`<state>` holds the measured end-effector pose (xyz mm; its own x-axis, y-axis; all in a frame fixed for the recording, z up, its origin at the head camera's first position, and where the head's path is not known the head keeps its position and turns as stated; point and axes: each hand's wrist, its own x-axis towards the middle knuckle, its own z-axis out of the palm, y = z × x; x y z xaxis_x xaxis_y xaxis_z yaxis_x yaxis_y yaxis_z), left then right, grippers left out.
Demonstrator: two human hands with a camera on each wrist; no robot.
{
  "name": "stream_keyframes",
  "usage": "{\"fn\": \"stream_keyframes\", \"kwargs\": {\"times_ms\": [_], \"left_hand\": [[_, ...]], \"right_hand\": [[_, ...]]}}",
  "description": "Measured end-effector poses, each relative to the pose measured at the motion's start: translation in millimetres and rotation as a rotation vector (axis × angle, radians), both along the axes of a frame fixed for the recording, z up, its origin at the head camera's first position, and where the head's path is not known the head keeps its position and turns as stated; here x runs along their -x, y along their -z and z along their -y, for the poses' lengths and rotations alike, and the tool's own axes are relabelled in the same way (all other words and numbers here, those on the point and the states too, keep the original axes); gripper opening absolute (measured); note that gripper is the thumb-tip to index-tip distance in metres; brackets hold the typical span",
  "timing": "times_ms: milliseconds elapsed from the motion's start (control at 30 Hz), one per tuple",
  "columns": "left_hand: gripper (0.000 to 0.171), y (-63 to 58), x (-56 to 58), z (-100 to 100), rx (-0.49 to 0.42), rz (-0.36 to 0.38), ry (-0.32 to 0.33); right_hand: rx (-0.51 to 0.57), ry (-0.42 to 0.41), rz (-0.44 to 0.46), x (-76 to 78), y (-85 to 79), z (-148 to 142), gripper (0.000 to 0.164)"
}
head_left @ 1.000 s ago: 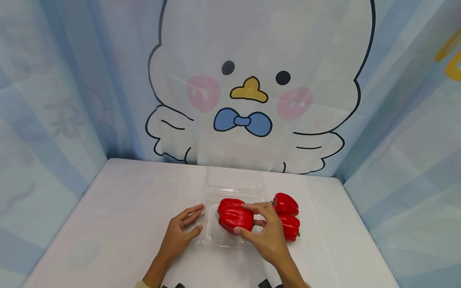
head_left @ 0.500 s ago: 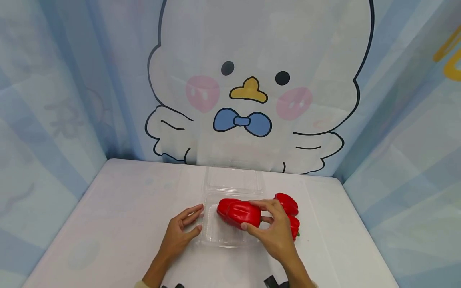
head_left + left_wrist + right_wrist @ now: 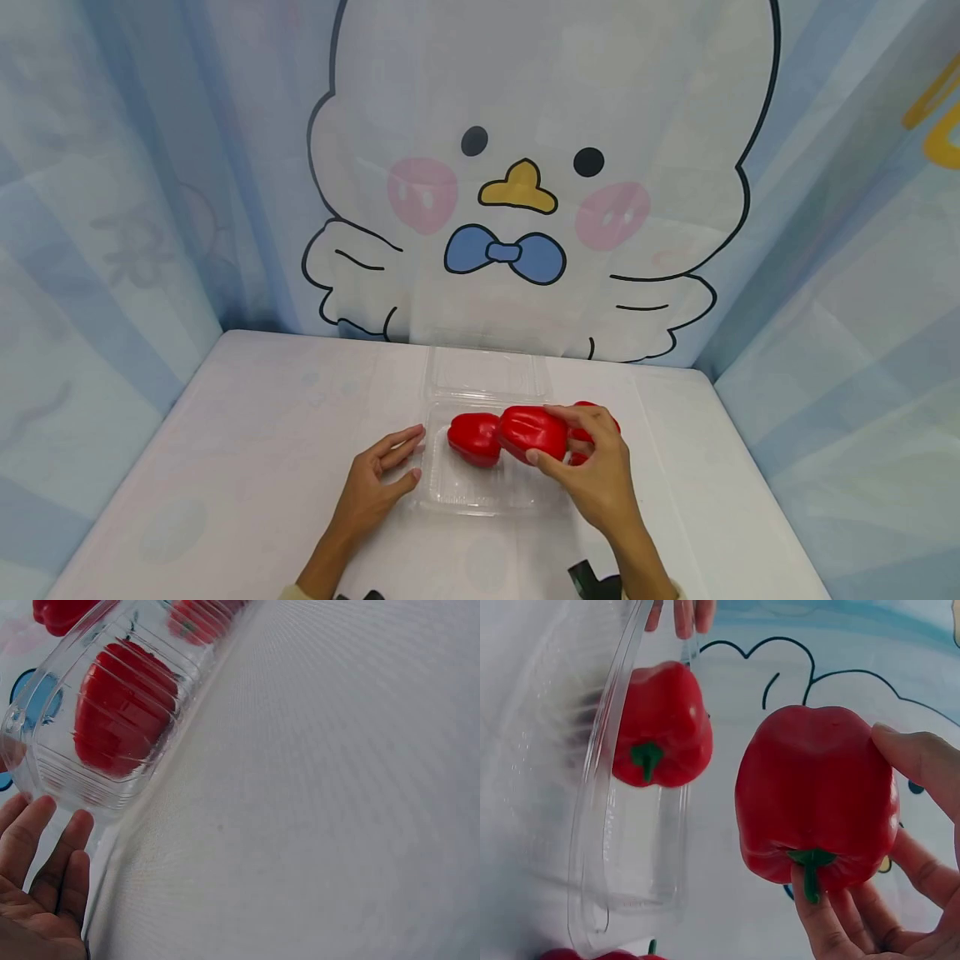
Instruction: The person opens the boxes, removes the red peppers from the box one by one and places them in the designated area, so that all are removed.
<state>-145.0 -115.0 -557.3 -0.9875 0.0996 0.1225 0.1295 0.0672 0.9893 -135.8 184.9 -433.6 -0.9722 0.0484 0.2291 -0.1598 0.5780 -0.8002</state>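
A clear plastic clamshell box [image 3: 480, 498] lies with its lid [image 3: 487, 372] folded back. One red bell pepper [image 3: 474, 440] rests inside, toward the left; the right wrist view shows this pepper [image 3: 664, 724] with its green stem. My right hand [image 3: 600, 475] grips a second bell pepper [image 3: 531, 432] between thumb and fingers, above the box's right part. In the right wrist view the held bell pepper [image 3: 817, 791] is raised, its green stem beside a fingertip. At the box's left wall, my left hand [image 3: 378, 479] has its fingers spread loosely, fingertips at the plastic [image 3: 82, 776].
To the right of the box, behind my right hand, sit two more red bell peppers, mostly hidden; a bit of the farther pepper [image 3: 611, 419] shows. A cartoon-printed curtain [image 3: 525, 308] stands along the white table's [image 3: 247, 467] far edge, with cloth at both sides.
My right hand has carried its bell pepper rightward and slightly up, away from the bell pepper in the box, which has shifted a little left. The left hand keeps its place.
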Motion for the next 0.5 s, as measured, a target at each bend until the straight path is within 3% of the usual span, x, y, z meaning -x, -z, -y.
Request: {"fn": "stream_keyframes", "kwargs": {"times_ms": [500], "left_hand": [[0.061, -0.5, 0.0, -0.8, 0.008, 0.014, -0.008]], "right_hand": [[-0.063, 0.065, -0.009, 7.6, 0.0, -25.2, 0.063]]}}
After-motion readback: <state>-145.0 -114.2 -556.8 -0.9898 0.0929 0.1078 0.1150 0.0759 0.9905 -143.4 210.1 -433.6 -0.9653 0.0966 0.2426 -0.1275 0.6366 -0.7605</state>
